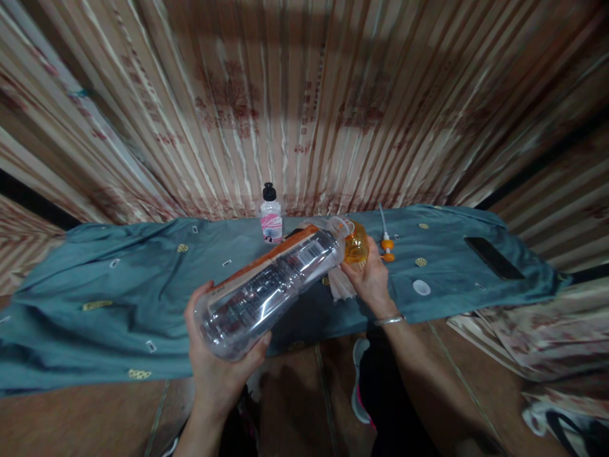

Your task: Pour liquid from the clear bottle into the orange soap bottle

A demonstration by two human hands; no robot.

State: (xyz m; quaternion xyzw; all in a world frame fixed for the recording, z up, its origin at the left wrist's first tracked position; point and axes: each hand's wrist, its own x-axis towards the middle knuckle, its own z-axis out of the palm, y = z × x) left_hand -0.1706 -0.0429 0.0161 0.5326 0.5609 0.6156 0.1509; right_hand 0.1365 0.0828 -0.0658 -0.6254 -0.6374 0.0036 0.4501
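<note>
A large clear plastic bottle (266,285) with an orange-brown label lies tilted across the middle of the view, its neck up to the right. My left hand (221,355) is wrapped round its base. My right hand (371,279) grips a small bottle (356,244) of amber liquid. The large bottle's neck meets the amber bottle near its top; the exact contact between the openings is hard to make out. An orange pump head (387,247) with a pale tube lies just right of my right hand. Below the large bottle's neck is a whitish crumpled piece (341,284).
On the teal cloth (143,292) a clear bottle with a black cap and pink label (271,219) stands at the back. A white round disc (421,287) and a dark phone (493,258) lie to the right. A patterned curtain (304,108) hangs behind.
</note>
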